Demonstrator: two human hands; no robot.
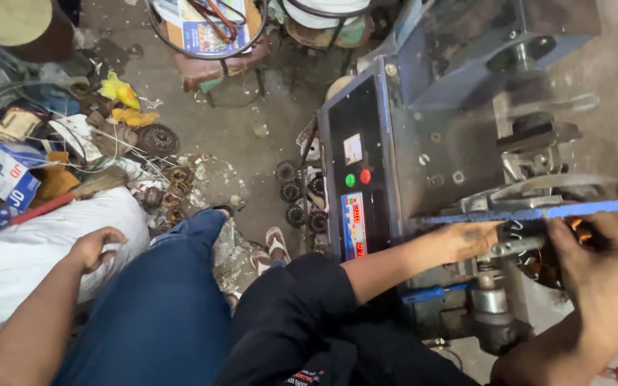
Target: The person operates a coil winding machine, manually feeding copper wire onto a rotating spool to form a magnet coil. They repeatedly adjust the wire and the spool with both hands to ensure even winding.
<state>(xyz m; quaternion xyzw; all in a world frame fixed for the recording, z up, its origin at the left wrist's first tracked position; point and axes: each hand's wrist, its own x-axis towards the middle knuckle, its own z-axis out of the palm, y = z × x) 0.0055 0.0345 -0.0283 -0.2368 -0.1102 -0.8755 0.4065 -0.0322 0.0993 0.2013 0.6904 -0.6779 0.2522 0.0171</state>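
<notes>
Head view looks down on two forearms reaching into a blue-grey winding machine (423, 121). At four o'clock the person's right hand (606, 268) curls over a round, copper-wound motor part (548, 266), fingers closed around its dark rim. At three o'clock the left hand (470, 239) lies flat — fingers together, pressed against the machine body just beside a coil spring (515, 230) and a thin blue bar (538, 212). The part sits at the machine's spindle, copper showing orange between the fingers. On the black control panel (355, 171) — one green button, one red. At eight o'clock another person's hand (94, 246) rests loosely curled on a white sack (16, 264).
</notes>
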